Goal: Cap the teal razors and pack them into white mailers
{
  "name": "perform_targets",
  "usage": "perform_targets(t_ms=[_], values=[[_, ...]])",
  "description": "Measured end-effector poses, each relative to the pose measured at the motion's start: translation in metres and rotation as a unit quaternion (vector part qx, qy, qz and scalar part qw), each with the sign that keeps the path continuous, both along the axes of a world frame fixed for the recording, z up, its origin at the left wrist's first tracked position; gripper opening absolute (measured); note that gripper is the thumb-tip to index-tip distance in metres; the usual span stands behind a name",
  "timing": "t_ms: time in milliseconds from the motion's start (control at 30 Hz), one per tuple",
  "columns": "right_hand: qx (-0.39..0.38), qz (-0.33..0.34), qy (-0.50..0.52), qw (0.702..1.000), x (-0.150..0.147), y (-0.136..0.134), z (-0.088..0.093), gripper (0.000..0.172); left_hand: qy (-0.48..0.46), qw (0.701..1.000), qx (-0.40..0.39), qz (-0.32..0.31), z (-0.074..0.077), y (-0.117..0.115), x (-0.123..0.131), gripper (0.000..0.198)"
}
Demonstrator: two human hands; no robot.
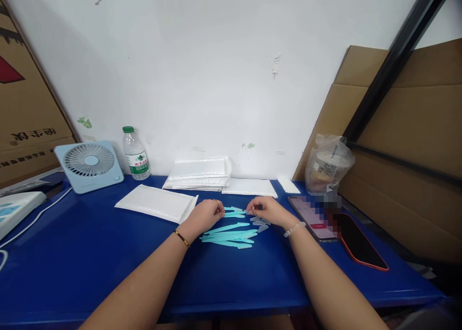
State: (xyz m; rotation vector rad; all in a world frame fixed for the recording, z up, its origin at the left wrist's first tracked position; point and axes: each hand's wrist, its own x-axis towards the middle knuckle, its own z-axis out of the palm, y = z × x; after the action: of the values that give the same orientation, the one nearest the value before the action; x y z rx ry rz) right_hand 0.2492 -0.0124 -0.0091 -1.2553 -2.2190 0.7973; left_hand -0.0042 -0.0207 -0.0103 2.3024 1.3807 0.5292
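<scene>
Turquoise sticks (231, 234) lie between left hand (205, 215) and right hand (266, 209).

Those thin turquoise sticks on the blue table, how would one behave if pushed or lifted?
Probably very light: the turquoise sticks are thin and narrow. They lie flat on the smooth table, so a push likely slides, not rolls, them. Possibly slightly flexible.

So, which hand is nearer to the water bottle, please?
Left. The left hand rests nearer the camera and rightward of the water bottle; the right hand is farther right.
</scene>
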Motion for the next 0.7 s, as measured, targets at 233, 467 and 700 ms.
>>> perform_targets(t_ms=[233,467,700], values=[[0.014,0.012,0.019,1.0,-0.012,-0.004,-0.001,0.017,0.012,0.999,0.028,-0.027,0.004,-0.003,0.004,0.016],[0.025,0.008,-0.027,0.999,-0.009,-0.005,0.002,0.018,0.042,0.998,0.052,-0.013,0.002,-0.005,0.007,0.014],[0.005,-0.01,-0.096,0.995,0.019,0.0,0.002,0.011,0.063,0.997,0.012,-0.052,0.007,-0.014,0.006,0.019]])
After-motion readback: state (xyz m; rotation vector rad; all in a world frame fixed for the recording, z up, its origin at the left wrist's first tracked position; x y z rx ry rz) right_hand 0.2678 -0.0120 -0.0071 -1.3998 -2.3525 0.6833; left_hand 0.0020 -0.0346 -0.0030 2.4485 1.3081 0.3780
